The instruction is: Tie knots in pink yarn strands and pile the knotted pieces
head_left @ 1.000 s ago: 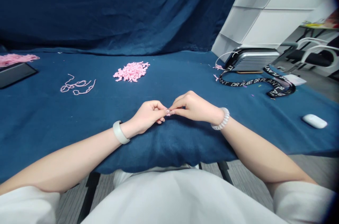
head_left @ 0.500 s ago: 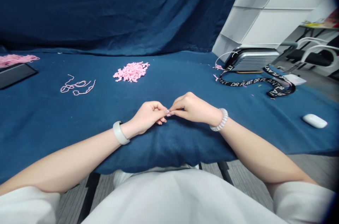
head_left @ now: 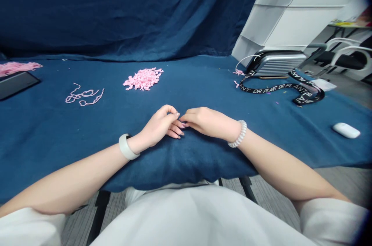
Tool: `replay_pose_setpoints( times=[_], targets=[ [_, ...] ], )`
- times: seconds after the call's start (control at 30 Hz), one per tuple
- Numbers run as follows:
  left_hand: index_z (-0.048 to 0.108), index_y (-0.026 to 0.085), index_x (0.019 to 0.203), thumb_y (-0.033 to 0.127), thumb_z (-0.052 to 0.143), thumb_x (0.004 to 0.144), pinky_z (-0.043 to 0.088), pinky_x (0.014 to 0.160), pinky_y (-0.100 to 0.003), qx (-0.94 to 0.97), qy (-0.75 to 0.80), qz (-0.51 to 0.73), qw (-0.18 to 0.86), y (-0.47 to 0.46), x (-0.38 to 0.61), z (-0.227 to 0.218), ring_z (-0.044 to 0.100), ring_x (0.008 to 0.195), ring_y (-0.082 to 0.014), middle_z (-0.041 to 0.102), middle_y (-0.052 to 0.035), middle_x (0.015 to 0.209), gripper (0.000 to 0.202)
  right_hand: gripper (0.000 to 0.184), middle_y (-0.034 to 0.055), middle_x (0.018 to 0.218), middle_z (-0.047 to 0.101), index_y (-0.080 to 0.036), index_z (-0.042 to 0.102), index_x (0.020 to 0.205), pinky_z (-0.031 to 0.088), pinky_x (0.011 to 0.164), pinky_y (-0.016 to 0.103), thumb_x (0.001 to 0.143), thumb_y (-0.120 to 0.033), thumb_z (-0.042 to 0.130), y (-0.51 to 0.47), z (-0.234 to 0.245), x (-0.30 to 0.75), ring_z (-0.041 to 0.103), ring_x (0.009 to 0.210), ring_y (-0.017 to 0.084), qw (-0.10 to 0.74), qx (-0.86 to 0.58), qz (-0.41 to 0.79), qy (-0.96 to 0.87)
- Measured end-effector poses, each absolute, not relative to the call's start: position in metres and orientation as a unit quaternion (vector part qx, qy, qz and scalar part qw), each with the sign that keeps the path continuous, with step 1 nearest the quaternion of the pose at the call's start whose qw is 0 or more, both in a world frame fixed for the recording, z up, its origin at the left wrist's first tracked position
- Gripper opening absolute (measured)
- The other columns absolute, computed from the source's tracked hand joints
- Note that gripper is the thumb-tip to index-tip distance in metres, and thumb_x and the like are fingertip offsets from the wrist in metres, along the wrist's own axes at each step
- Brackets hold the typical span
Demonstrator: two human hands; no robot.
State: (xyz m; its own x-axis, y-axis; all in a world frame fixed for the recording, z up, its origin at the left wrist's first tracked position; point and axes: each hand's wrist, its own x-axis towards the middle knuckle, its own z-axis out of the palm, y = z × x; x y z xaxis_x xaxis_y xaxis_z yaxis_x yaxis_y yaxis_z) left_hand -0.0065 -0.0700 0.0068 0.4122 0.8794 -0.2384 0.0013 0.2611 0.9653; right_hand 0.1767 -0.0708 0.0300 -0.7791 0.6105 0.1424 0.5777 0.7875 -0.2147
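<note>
My left hand (head_left: 162,123), with a pale band on its wrist, has thumb and forefinger closed in a pinch. Its other fingers reach loosely to the right below. Close against those fingertips is my right hand (head_left: 203,121), wearing a coiled clear bracelet, its fingers bent down and closed together. Whatever lies between the fingertips is too small to make out. Both hands are near the front edge of the blue cloth (head_left: 180,160). Beyond them lies a pile of short pink yarn pieces (head_left: 143,79), and to the left of it a loose pink yarn strand (head_left: 85,94).
At far left, more pink yarn (head_left: 20,68) lies by a dark flat device (head_left: 19,84). A silver ribbed case (head_left: 280,64) stands at back right, with a black lettered strap (head_left: 269,90) in front. A white rounded case (head_left: 345,130) sits near the right edge.
My left thumb and forefinger have moved up and left, away from the right fingertips. The left hand's lower fingers have spread out more. My right hand has dropped slightly.
</note>
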Motion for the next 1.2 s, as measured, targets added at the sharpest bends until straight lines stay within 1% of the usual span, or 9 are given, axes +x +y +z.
replay_pose_setpoints(
  times=[0.2, 0.33, 0.43, 0.47, 0.63, 0.8, 0.93, 1.07, 1.2],
  targets=[
    [0.042, 0.02, 0.088, 0.027, 0.053, 0.078, 0.052, 0.047, -0.026, 0.448, 0.457, 0.354, 0.682, -0.071, -0.005, 0.013, 0.063, 0.055, -0.0161, 0.066, -0.0052, 0.068, 0.017, 0.019, 0.0079, 0.079, 0.063, -0.011, 0.062, 0.082, 0.038, 0.063, 0.026, 0.089, -0.013, 0.044, -0.075, 0.029, 0.172, 0.058, 0.069, 0.015, 0.063, -0.332, -0.008, -0.941],
    [0.045, 0.018, 0.086, 0.024, 0.053, 0.079, 0.053, 0.048, -0.026, 0.391, 0.456, 0.368, 0.709, -0.072, -0.004, 0.014, 0.063, 0.057, -0.0153, 0.067, -0.0072, 0.07, 0.012, 0.019, 0.0082, 0.079, 0.063, -0.011, 0.061, 0.081, 0.038, 0.064, 0.026, 0.089, -0.013, 0.043, -0.071, 0.027, 0.172, 0.057, 0.069, 0.015, 0.071, -0.331, -0.005, -0.941],
    [0.05, 0.015, 0.081, 0.019, 0.051, 0.08, 0.053, 0.049, -0.023, 0.325, 0.457, 0.367, 0.742, -0.071, -0.005, 0.011, 0.062, 0.055, -0.0127, 0.067, -0.0082, 0.072, 0.004, 0.02, 0.0085, 0.079, 0.063, -0.011, 0.061, 0.082, 0.039, 0.065, 0.025, 0.089, -0.014, 0.043, -0.067, 0.021, 0.174, 0.056, 0.071, 0.015, 0.099, -0.324, 0.017, -0.941],
    [0.051, 0.014, 0.079, 0.016, 0.049, 0.081, 0.053, 0.049, -0.022, 0.3, 0.455, 0.362, 0.756, -0.07, -0.005, 0.01, 0.061, 0.054, -0.0119, 0.066, -0.0082, 0.071, 0.004, 0.02, 0.0083, 0.079, 0.063, -0.012, 0.061, 0.082, 0.039, 0.065, 0.025, 0.088, -0.015, 0.043, -0.065, 0.02, 0.175, 0.056, 0.071, 0.014, 0.112, -0.318, 0.024, -0.941],
    [0.058, 0.008, 0.075, 0.009, 0.045, 0.084, 0.055, 0.056, -0.019, 0.21, 0.418, 0.348, 0.813, -0.068, -0.007, 0.005, 0.063, 0.058, -0.0103, 0.064, -0.0077, 0.067, 0.016, 0.02, 0.0081, 0.078, 0.062, -0.012, 0.062, 0.081, 0.041, 0.065, 0.025, 0.087, -0.017, 0.044, -0.06, 0.012, 0.177, 0.056, 0.07, 0.014, 0.173, -0.301, 0.034, -0.937],
    [0.062, 0.006, 0.078, 0.007, 0.046, 0.085, 0.056, 0.062, -0.019, 0.213, 0.374, 0.366, 0.825, -0.07, -0.006, 0.006, 0.063, 0.064, -0.0096, 0.064, -0.0069, 0.072, 0.018, 0.02, 0.0072, 0.073, 0.063, -0.012, 0.062, 0.08, 0.043, 0.066, 0.025, 0.087, -0.017, 0.044, -0.058, 0.007, 0.177, 0.056, 0.068, 0.014, 0.225, -0.306, 0.012, -0.925],
    [0.063, 0.007, 0.082, 0.005, 0.045, 0.085, 0.055, 0.067, -0.016, 0.235, 0.332, 0.394, 0.824, -0.072, -0.004, 0.008, 0.063, 0.067, -0.008, 0.064, -0.0066, 0.077, 0.019, 0.022, 0.0081, 0.078, 0.065, -0.013, 0.063, 0.083, 0.045, 0.07, 0.027, 0.088, -0.021, 0.043, -0.058, 0.004, 0.177, 0.059, 0.072, 0.015, 0.301, -0.325, 0.007, -0.896],
    [0.065, 0.009, 0.087, 0.004, 0.047, 0.084, 0.053, 0.072, -0.014, 0.251, 0.291, 0.414, 0.825, -0.074, -0.002, 0.005, 0.061, 0.071, -0.006, 0.063, -0.0046, 0.08, 0.019, 0.018, 0.0066, 0.081, 0.067, -0.015, 0.064, 0.084, 0.046, 0.071, 0.027, 0.086, -0.019, 0.047, -0.059, 0.004, 0.175, 0.061, 0.075, 0.015, 0.377, -0.339, 0.068, -0.859],
    [0.065, 0.011, 0.086, 0.008, 0.057, 0.079, 0.053, 0.072, -0.017, 0.319, 0.307, 0.424, 0.79, -0.074, -0.003, 0.002, 0.059, 0.069, -0.0055, 0.061, -0.0019, 0.079, 0.011, 0.015, 0.0046, 0.079, 0.067, -0.016, 0.065, 0.081, 0.047, 0.069, 0.026, 0.084, -0.022, 0.052, -0.06, 0.003, 0.169, 0.06, 0.072, 0.013, 0.416, -0.365, 0.204, -0.807]
  ],
)
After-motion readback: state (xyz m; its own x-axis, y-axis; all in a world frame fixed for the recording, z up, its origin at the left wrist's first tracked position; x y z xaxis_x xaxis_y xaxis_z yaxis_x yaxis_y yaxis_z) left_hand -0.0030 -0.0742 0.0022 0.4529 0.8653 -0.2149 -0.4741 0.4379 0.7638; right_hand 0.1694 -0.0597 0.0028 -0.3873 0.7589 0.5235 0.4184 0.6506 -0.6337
